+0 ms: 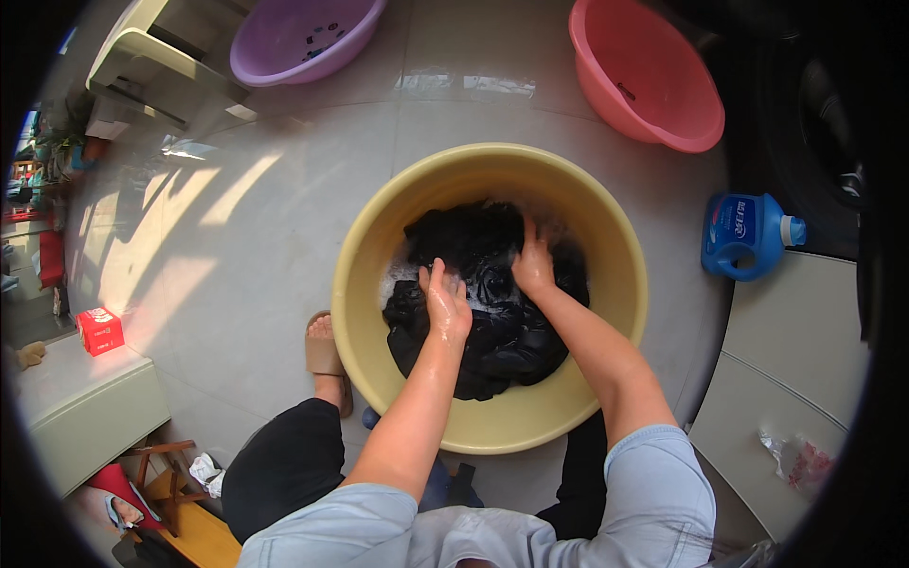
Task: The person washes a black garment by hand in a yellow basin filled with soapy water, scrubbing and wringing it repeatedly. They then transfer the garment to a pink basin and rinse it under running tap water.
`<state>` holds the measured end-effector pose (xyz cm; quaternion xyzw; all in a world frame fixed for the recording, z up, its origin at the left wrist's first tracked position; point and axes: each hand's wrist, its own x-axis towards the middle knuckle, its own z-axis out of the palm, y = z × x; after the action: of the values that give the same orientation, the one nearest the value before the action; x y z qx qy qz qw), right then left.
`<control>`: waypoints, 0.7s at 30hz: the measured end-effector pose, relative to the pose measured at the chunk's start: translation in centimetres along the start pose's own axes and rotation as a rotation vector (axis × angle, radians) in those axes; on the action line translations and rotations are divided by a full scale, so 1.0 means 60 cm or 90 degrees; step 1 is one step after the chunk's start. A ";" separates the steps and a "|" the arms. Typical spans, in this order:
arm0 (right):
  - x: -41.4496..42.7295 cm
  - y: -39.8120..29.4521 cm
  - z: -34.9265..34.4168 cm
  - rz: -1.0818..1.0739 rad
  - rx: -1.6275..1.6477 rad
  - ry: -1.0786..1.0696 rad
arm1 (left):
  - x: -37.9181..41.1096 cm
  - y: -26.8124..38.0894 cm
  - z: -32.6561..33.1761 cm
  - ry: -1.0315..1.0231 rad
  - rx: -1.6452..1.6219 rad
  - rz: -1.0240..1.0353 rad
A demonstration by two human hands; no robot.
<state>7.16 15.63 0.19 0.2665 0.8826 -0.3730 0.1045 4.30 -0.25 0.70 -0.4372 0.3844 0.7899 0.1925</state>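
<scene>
A large yellow plastic basin (490, 434) stands on the floor before me, with wet black clothing (461, 231) bunched in it. Whitish suds (398, 273) show at the left and between the folds. Over the middle of the cloth is my left hand (447, 305), wet, palm turned upward, fingers apart and nothing held. My right hand (534, 263) is farther forward and to the right, against or just over the black cloth. Its fingers look spread and slightly blurred; whether they touch the cloth is hard to make out.
Beyond the basin are a purple basin (256, 53) and a pink basin (611, 85). A blue detergent bottle (763, 245) stands at the right by a pale cabinet (795, 312). On a low white surface (92, 376) at left rests a red box (101, 331). A wooden stool (167, 483) is lower left.
</scene>
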 end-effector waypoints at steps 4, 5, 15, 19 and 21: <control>-0.017 0.038 -0.017 -0.243 0.032 -0.189 | 0.013 0.006 -0.008 -0.155 -0.049 -0.042; -0.010 0.044 -0.024 -0.258 0.015 -0.124 | 0.019 0.007 -0.018 -0.156 -0.042 -0.033; -0.190 -0.181 -0.132 -0.561 0.101 -0.166 | -0.065 0.087 0.067 -0.273 0.022 -0.257; -0.191 -0.191 -0.112 -0.540 -0.021 0.043 | -0.044 0.051 0.043 -0.444 -0.135 -0.406; -0.170 -0.179 -0.093 -0.508 -0.035 0.066 | -0.071 0.032 0.061 -0.307 -0.109 -0.260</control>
<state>9.86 9.39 14.50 -0.0819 0.9306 -0.3464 -0.0859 3.43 1.53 6.30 -0.3205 0.1646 0.8452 0.3947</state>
